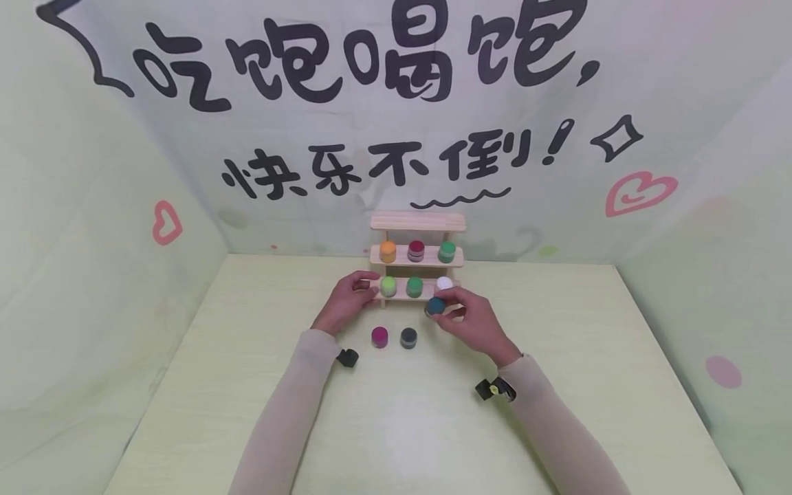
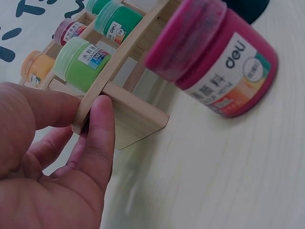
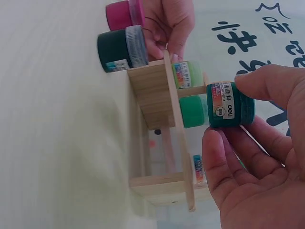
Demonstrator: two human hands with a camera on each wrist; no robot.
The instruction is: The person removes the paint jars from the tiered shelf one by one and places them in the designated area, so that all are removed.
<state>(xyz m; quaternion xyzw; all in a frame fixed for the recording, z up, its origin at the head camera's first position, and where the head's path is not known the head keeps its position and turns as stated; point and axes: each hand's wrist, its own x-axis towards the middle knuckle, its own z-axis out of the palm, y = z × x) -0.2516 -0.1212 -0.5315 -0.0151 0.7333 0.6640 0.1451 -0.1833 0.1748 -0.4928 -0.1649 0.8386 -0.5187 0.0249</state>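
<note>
A three-tier wooden rack [image 1: 417,221] stands at the back of the table. My left hand [image 1: 349,299] pinches the left end of its lowest shelf between thumb and fingers. In my right hand [image 1: 476,322] is a dark teal paint jar [image 3: 231,104], gripped by thumb and fingertips just in front of the lowest shelf. On that shelf sit a light green jar [image 2: 86,64], a green jar [image 1: 414,287] and a white-lidded jar [image 1: 444,282], partly hidden by the right hand. The middle shelf carries orange [image 1: 388,251], dark red [image 1: 416,250] and green paint jars [image 1: 447,251].
On the table before the rack, a magenta jar [image 1: 380,337] and a dark grey-green jar [image 1: 408,337] stand side by side between my forearms. Behind the rack hangs a cloth backdrop [image 1: 297,227] with black lettering. Small black devices [image 1: 348,357] sit at both wrists.
</note>
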